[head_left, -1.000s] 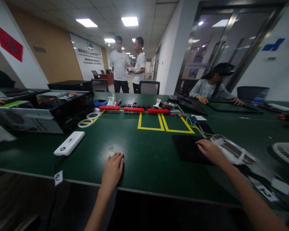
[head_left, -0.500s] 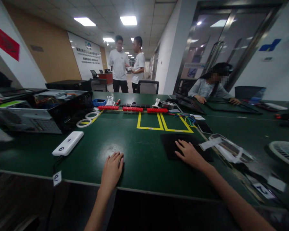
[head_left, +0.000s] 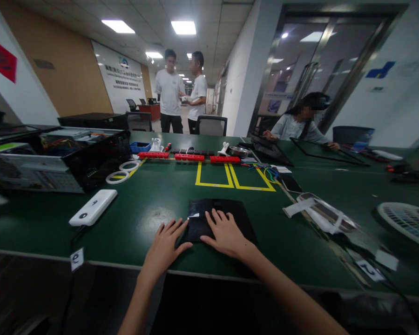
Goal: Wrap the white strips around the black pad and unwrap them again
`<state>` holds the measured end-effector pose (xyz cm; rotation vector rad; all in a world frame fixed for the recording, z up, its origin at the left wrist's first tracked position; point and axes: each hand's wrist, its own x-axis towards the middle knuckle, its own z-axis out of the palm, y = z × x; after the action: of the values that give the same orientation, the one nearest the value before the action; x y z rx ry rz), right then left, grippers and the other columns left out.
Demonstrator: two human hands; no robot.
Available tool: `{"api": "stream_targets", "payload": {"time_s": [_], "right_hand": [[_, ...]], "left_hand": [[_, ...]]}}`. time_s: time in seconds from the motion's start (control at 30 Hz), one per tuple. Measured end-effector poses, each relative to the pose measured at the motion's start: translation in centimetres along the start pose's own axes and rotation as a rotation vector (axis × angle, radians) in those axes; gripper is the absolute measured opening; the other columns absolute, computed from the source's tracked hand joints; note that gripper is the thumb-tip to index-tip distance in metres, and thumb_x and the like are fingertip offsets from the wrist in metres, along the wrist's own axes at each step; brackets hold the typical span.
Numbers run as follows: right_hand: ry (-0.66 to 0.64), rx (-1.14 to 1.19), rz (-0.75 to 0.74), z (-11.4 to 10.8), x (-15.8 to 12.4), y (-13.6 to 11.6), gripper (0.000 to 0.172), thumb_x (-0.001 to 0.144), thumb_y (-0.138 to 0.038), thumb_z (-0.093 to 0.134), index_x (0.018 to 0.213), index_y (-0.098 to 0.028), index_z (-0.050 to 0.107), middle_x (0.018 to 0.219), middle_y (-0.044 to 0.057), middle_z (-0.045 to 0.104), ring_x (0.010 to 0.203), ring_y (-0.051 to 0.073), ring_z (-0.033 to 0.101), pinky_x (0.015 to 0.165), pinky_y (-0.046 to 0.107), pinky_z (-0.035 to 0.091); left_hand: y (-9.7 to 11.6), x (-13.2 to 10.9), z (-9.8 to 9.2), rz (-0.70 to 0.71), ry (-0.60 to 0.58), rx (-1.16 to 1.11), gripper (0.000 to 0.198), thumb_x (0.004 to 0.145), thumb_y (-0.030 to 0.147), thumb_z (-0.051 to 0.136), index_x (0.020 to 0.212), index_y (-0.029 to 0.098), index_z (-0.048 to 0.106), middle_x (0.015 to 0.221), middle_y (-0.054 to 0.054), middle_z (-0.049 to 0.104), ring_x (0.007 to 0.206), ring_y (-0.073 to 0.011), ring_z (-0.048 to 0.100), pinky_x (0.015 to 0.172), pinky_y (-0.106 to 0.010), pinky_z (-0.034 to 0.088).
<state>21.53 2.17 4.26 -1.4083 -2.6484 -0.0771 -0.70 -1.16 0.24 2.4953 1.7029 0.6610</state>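
A thin black rectangular sheet or pad (head_left: 239,216) lies flat on the green tabletop in front of me. My right hand (head_left: 225,232) rests on it, palm down with the fingers spread. At its left edge is my left hand (head_left: 167,244), fingers stretched out and thumb apart, the fingertips close to or touching the edge. A small white patch (head_left: 194,215) shows on the pad near its left side. Neither hand grips anything. What kind of pad it is I cannot tell.
A white power bank (head_left: 93,208) with a cable and white rings (head_left: 117,177) lie left, before an open computer case (head_left: 59,163). Red strips (head_left: 189,157) and yellow tape frames (head_left: 214,185) are ahead. A taped phone-like device (head_left: 330,216) and a fan (head_left: 408,223) stand right. A person handles a black frame (head_left: 330,151).
The black pad has slid left under my right hand to the middle. My left hand has spread its fingers beside it. Across the table, the person's black frame is now tilted up.
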Motion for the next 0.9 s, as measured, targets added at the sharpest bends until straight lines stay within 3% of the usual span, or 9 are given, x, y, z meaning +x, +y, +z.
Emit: {"api": "stream_targets", "payload": {"time_s": [0.27,0.47,0.57,0.63,0.77,0.9], "right_hand": [[0.033,0.017,0.026,0.7,1.0,-2.6,0.075,0.085,-0.063,0.026,0.139,-0.011,0.037,0.14,0.022,0.038,0.124,0.038,0.035,0.098,0.057,0.024],[-0.003,0.202,-0.079,-0.8,0.4,-0.6,0.056,0.091,-0.044,0.032,0.139,-0.017,0.037,0.14,0.015,0.042,0.127,0.029,0.037,0.1,0.05,0.03],[0.055,0.359,-0.126,-1.4,-0.5,2.1,0.048,0.09,-0.035,0.036,0.136,-0.021,0.041,0.134,0.009,0.049,0.121,0.022,0.045,0.1,0.042,0.036],[0.13,0.364,-0.071,-1.6,-1.3,4.6,0.043,0.089,-0.031,0.036,0.129,-0.022,0.049,0.125,0.008,0.056,0.113,0.021,0.051,0.097,0.041,0.04],[0.29,0.092,0.185,-2.7,-3.7,11.4,0.042,0.084,-0.026,0.036,0.119,-0.02,0.058,0.111,0.011,0.062,0.102,0.027,0.055,0.089,0.045,0.044],[0.402,-0.262,0.528,-4.7,-8.8,19.4,0.046,0.079,-0.023,0.035,0.118,-0.012,0.058,0.109,0.021,0.059,0.094,0.034,0.055,0.075,0.048,0.044]], "left_hand": [[-0.6,-0.1,0.5,-0.015,0.015,-0.014,0.044,0.084,0.037,0.057,0.127,0.025,0.053,0.136,-0.01,0.05,0.128,-0.0236,0.043,0.106,-0.046,0.028],[-0.9,0.1,0.7,-0.014,-0.006,-0.02,0.044,0.085,0.031,0.058,0.128,0.024,0.052,0.137,-0.012,0.048,0.128,-0.0242,0.042,0.105,-0.049,0.028],[-0.9,0.2,0.7,-0.025,-0.016,-0.041,0.043,0.085,0.03,0.057,0.127,0.023,0.052,0.137,-0.013,0.048,0.128,-0.0239,0.041,0.105,-0.049,0.028],[-0.9,0.2,0.5,-0.027,-0.019,-0.053,0.042,0.086,0.028,0.057,0.127,0.023,0.052,0.136,-0.013,0.049,0.128,-0.0236,0.042,0.105,-0.049,0.028],[-0.8,0.2,0.3,-0.029,-0.004,-0.054,0.041,0.085,0.027,0.058,0.125,0.022,0.054,0.134,-0.013,0.051,0.127,-0.0233,0.044,0.105,-0.047,0.03],[-0.8,0.1,0.3,-0.026,0.005,-0.042,0.042,0.084,0.028,0.058,0.125,0.02,0.054,0.134,-0.014,0.051,0.126,-0.0236,0.045,0.106,-0.046,0.03]]}}
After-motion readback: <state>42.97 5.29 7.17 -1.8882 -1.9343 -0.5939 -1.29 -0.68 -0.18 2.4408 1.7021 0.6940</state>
